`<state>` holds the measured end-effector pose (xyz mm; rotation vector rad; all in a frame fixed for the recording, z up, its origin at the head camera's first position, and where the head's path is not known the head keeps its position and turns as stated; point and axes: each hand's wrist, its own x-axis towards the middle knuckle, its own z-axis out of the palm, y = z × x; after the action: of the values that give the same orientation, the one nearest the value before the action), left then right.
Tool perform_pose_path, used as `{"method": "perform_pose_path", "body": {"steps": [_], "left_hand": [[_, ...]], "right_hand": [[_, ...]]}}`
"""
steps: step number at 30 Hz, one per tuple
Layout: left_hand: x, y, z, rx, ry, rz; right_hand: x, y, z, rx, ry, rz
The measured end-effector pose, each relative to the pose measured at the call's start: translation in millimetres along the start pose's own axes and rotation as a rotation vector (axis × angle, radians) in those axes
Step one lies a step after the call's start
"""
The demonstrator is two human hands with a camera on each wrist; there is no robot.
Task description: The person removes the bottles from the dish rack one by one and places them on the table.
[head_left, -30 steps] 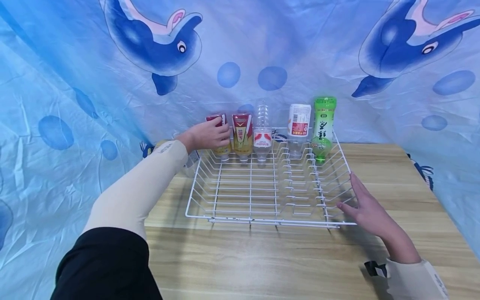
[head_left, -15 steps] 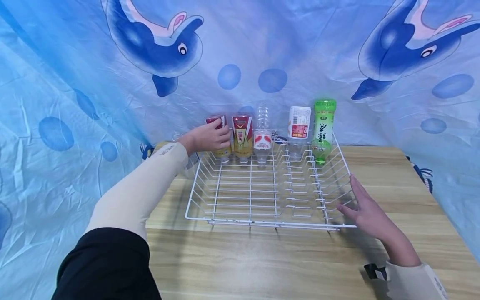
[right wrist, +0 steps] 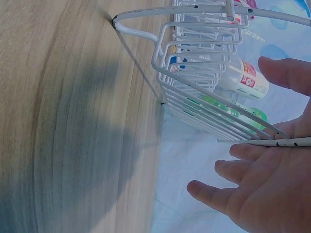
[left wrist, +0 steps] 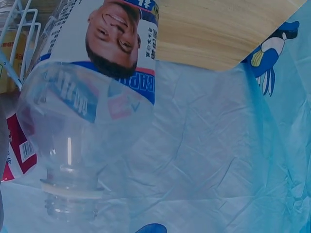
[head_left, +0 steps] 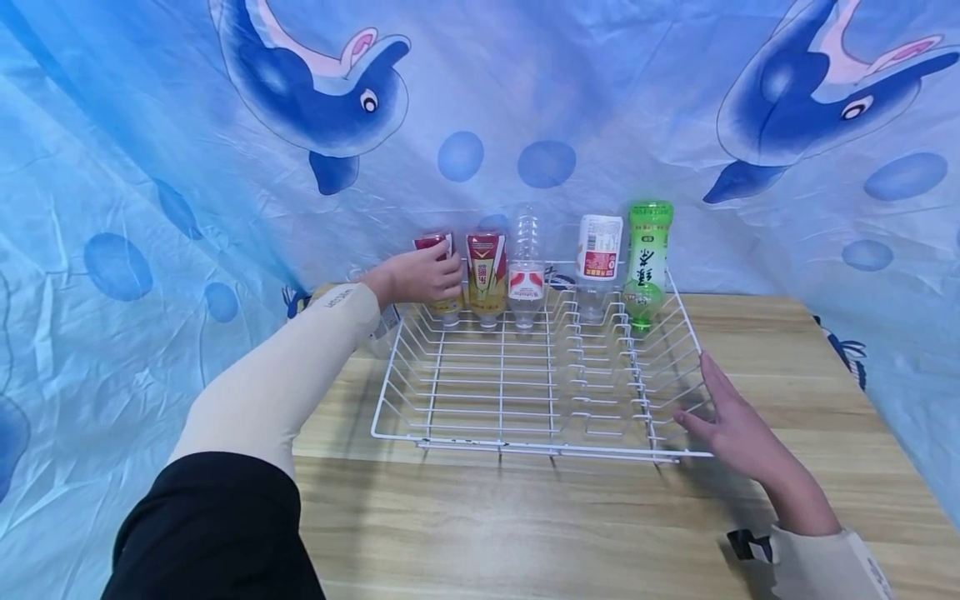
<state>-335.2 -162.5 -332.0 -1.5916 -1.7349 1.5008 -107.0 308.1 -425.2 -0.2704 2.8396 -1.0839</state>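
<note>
My left hand (head_left: 422, 277) grips the leftmost red-and-yellow bottle (head_left: 447, 307) at the back left corner of the white wire rack (head_left: 501, 444); the hand hides much of that bottle. A matching bottle (head_left: 487, 271) stands just right of it, cap end down. Along the rack's right rim rests my right hand (head_left: 738, 421), thumb inside and straight fingers outside. In the right wrist view this hand (right wrist: 267, 179) lies at the rim wire (right wrist: 291, 142) with its fingers spread.
Farther right along the rack's back stand a clear bottle (head_left: 525, 287), a white-labelled bottle (head_left: 599, 250) and a green bottle (head_left: 648, 250), all inverted. Outside the rack's left side is another clear bottle (head_left: 382, 332), close up in the left wrist view (left wrist: 92, 126). Blue cloth hangs behind the wooden table (head_left: 480, 517).
</note>
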Motion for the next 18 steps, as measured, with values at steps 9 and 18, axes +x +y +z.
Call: {"method": "perform_pose_path", "body": {"steps": [9, 18], "left_hand": [[-6.3, -5.8, -9.4, 0.042, -0.009, 0.032], [-11.9, -7.6, -21.9, 0.032, -0.015, 0.059]], "right_hand": [[-1.9, -1, 0, 0.01, 0.0, -0.016], [-0.2, 3, 0, -0.002, 0.012, -0.03]]}}
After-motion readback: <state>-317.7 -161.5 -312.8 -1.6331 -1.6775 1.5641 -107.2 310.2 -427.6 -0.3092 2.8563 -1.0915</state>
